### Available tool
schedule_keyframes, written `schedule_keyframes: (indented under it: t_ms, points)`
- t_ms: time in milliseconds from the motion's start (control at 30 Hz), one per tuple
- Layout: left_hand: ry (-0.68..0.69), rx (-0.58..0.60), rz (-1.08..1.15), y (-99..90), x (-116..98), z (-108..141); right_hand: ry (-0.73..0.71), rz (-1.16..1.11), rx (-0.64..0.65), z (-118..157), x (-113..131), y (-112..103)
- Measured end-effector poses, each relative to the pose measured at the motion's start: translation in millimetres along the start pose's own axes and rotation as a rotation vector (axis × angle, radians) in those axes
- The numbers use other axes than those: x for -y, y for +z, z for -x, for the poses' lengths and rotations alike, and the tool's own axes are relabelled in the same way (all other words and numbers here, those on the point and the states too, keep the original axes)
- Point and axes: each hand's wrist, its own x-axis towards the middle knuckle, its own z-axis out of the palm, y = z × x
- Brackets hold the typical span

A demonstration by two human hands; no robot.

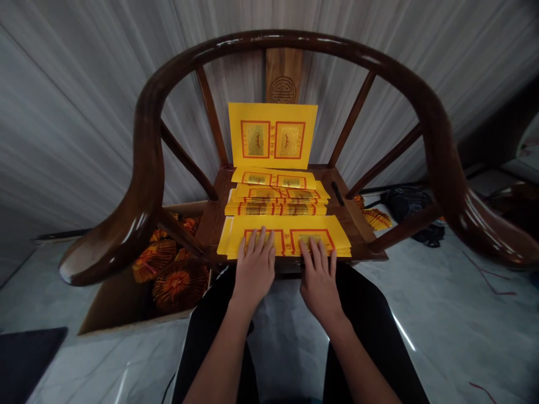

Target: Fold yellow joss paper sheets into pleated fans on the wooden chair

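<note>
My left hand (255,272) lies with its fingers stretched out flat on the front yellow paper sheet (284,224), over its left red-framed panel. On the right panel rest the outstretched fingers of my right hand (320,280), partly covering a gold foil square. This sheet tops a thin pile at the front edge of the chair seat (357,235). Just behind it is a folded stack of the same yellow papers (275,209), with more loose sheets (273,177) overlapping it. One yellow sheet (273,136) stands upright against the chair back.
A dark wooden armrest rail (269,38) curves around both sides. A black pen-like object (337,193) lies on the seat's right. At lower left, a cardboard box (126,325) holds several red-and-yellow folded paper rosettes (181,286). A black bag (410,210) sits on the floor to the right.
</note>
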Motion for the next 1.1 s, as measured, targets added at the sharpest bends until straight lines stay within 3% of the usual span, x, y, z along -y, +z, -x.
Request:
schedule_keyframes:
  t_ms: [300,433,567,700,767,1100]
  points:
    - [-0.192,-0.051,-0.089,6.7,13.7,4.7,0.257,0.091,-0.051,6.0,-11.0,-1.4]
    - [-0.24,-0.13,-0.142,8.4,13.5,5.1,0.309,0.097,-0.068,1.4,-9.2,-2.2]
    - [-0.093,-0.135,-0.118,7.7,-0.1,4.6,0.153,0.035,-0.037,-4.6,6.8,-0.2]
    - [0.238,0.009,-0.102,8.1,-22.8,7.8,0.006,0.042,0.011,-5.1,27.2,4.5]
    - [0.338,0.058,-0.101,9.1,-29.4,11.2,-0.012,0.079,0.014,-3.7,32.1,6.2]
    - [0.166,0.111,-0.099,19.5,-5.1,32.2,0.234,0.124,0.059,2.8,18.2,0.0]
